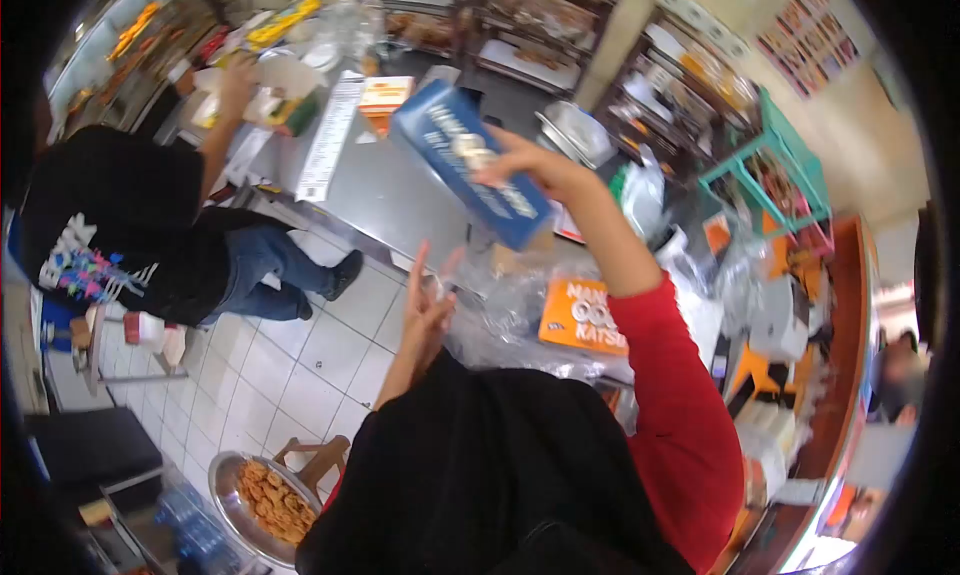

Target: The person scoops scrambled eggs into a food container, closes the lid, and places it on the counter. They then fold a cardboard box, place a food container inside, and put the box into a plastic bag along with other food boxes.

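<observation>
My right hand point(525, 165) grips a blue printed cardboard box point(450, 145), holding it tilted above the steel table point(385, 200). Lower and to the left, my left hand point(428, 310) is raised with fingers apart, near the table's front edge. Beside it lie crumpled clear plastic bags point(500, 310). An orange printed box point(582, 313) rests among these bags, partly behind my red right sleeve. A small orange-and-white box point(386, 95) stands farther back, next to a long printed paper slip point(332, 135).
A co-worker point(120, 215) stands at left, one hand point(238, 83) over open food boxes. A metal bowl of fried pieces point(270, 505) sits low by a wooden stool point(315, 460). Loaded shelves point(545, 25) line the back; a green rack point(775, 170) stands at right.
</observation>
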The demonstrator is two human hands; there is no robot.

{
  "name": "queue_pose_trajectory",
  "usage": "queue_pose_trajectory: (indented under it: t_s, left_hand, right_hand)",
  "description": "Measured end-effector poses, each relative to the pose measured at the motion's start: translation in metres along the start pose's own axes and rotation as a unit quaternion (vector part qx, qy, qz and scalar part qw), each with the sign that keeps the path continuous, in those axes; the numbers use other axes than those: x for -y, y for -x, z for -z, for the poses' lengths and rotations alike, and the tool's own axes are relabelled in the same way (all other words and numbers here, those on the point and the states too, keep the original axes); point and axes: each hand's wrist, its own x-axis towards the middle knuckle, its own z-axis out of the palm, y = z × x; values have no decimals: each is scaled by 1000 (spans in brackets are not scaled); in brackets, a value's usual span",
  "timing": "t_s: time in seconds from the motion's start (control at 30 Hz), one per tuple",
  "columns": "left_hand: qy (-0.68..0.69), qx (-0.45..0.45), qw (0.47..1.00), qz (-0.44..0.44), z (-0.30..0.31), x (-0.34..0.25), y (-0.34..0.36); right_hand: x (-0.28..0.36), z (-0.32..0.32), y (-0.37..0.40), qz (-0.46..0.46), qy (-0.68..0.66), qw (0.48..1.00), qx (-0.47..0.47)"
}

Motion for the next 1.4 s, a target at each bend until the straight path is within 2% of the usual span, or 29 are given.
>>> queue_pose_trajectory:
  t_s: [0.07, 0.1, 0.17, 0.23, 0.27, 0.3, 0.37, 0.43, 0.47, 0.53, 0.63, 0.67, 0.73, 0.8, 0.83, 0.87, 0.93, 0.97, 1.03, 1.1, 1.17, 1.23, 1.3, 1.37, 1.4]
  left_hand:
    - [-16, 56, 998, -30, -29, -25, -8]
    - [-9, 80, 995, -51, -45, -33, -11]
    - [-20, 129, 991, -44, -85, -50, -8]
    - [-60, 189, 980, -26, -114, -62, 1]
    - [-92, 259, 961, -9, -116, -64, 1]
    - [-109, 245, 962, -46, -126, -64, 6]
    - [-123, 210, 963, -116, -147, -62, 9]
    - [-122, 168, 962, -175, -161, -59, 9]
    - [-108, 138, 963, -205, -162, -55, 6]
    - [-84, 111, 968, -207, -152, -50, 6]
    - [-59, 94, 977, -181, -118, -36, 4]
    - [-30, 54, 987, -148, -99, -24, 4]
    - [29, -22, 996, -82, -54, 7, 6]
    - [126, -150, 978, 73, -27, 39, 19]
    - [177, -183, 956, 145, 4, 75, 24]
    - [230, -215, 924, 215, 31, 108, 31]
    - [157, -133, 896, 394, 45, 131, 52]
    - [156, -105, 880, 436, 48, 140, 57]
    - [149, -95, 876, 448, 44, 150, 60]
    - [117, -108, 889, 429, 42, 154, 51]
    - [22, -126, 907, 402, 43, 150, 42]
    - [-86, -112, 914, 380, 43, 128, 36]
    - [-81, -59, 952, 289, 64, 117, 34]
    - [73, -66, 971, 216, 46, 60, 25]
    - [123, -44, 975, 181, 53, 45, 18]
  right_hand:
    - [-89, 111, 48, 40, 38, 997, -58]
    - [-102, 105, 78, 113, -25, 988, -98]
    - [-141, 47, 144, 269, -138, 940, -159]
    - [-175, 2, 165, 312, -178, 884, -300]
    - [-174, 2, 169, 367, 59, 858, -353]
    - [-170, 2, 172, 399, 294, 779, -384]
    - [-151, 6, 198, 317, 467, 773, -290]
    - [-117, -2, 223, 175, 646, 707, -228]
    - [-113, -3, 225, 142, 674, 692, -214]
    - [-109, -7, 223, 73, 725, 659, -185]
    - [-132, -2, 198, -61, 726, 653, -208]
    - [-120, -13, 200, -38, 767, 601, -221]
    - [-69, -19, 192, -14, 682, 720, -123]
    - [-51, -20, 141, 61, 663, 728, -167]
    - [-43, -20, 116, 100, 652, 728, -187]
    - [-45, -11, 77, 198, 661, 702, -173]
    - [-89, 25, -2, 122, 746, 651, -62]
    - [-133, 56, -35, -55, 732, 679, -25]
    - [-127, 39, -36, -236, 757, 608, 38]
    - [-115, 6, -20, -251, 812, 525, 40]
    - [-133, 6, -31, -273, 813, 515, -6]
    - [-120, 16, -36, -237, 753, 614, -9]
    - [-97, 39, -40, -179, 697, 694, -33]
    - [-47, 56, -11, -4, 535, 844, -31]
    - [-13, 47, 16, 51, 490, 870, 12]
